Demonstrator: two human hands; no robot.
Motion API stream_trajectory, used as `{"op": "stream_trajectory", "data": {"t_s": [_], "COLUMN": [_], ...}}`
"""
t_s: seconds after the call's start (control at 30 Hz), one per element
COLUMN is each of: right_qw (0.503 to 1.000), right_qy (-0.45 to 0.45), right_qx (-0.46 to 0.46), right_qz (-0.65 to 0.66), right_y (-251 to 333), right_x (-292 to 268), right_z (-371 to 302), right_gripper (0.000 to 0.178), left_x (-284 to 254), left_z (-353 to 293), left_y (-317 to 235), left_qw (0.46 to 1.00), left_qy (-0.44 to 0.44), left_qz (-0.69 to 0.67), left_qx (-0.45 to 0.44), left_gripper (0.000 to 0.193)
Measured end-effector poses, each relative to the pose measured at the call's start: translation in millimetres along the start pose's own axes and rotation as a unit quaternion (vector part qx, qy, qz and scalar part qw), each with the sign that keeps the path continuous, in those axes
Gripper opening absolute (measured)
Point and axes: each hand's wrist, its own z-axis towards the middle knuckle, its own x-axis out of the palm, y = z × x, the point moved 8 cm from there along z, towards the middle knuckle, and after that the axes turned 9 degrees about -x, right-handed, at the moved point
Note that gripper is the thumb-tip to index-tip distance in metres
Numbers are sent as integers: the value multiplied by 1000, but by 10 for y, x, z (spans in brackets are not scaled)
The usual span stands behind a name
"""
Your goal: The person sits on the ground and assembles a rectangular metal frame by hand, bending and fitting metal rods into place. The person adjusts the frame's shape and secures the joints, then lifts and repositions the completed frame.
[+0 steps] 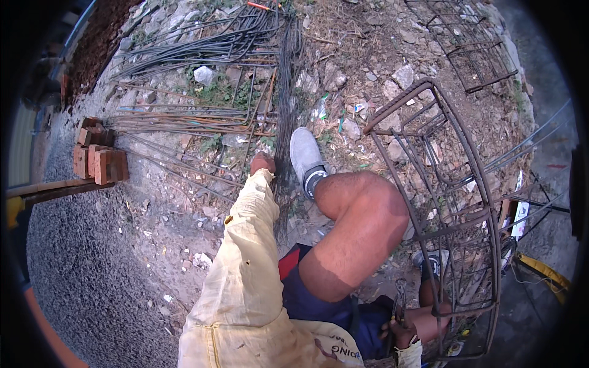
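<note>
The camera sits on the person's head and looks down. The pale yellow sleeve [236, 276] is near and big at the bottom middle; the stony ground [380, 55] is farther off, toward the top. The wide, round view has dark corners.

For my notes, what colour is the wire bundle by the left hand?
Dark grey; the wire bundle shows in the head view.

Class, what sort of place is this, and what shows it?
Probably an outdoor building site: metal rods lie on stony ground, a metal-bar cage is at right, and red bricks are stacked at left.
</note>
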Motion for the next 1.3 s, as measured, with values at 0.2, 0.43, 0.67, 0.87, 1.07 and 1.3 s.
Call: {"op": "stream_trajectory", "data": {"t_s": [0.2, 0.43, 0.67, 0.87, 1.07, 1.3], "right_qw": [999, 992, 953, 906, 872, 846], "right_qy": [21, 25, 56, 67, 102, 107], "right_qx": [0, -74, -277, -372, -401, -506], "right_qz": [-44, -101, -109, -190, -261, -129], "right_y": [11, 33, 219, 497, 661, 1234], "right_x": [73, 105, 463, 572, 664, 1317], "right_z": [44, -60, -310, -438, -472, -620], "right_gripper": [34, 41, 64, 69, 36, 32], "left_x": [-677, -1754, -2076, -1756, -2584, -3488], "left_z": [-304, -1253, -2140, -2980, -2912, -3494], "left_y": [15, 294, 836, 1252, 1386, 174], "left_qw": [900, 857, 865, 917, 951, 735], "left_qy": [185, 246, 241, 394, 279, 398], "left_qz": [-394, -441, -422, 36, 133, -539], "left_qx": [-25, -103, -128, -50, -11, -102], "left_gripper": [16, 14, 17, 23, 22, 13]}}
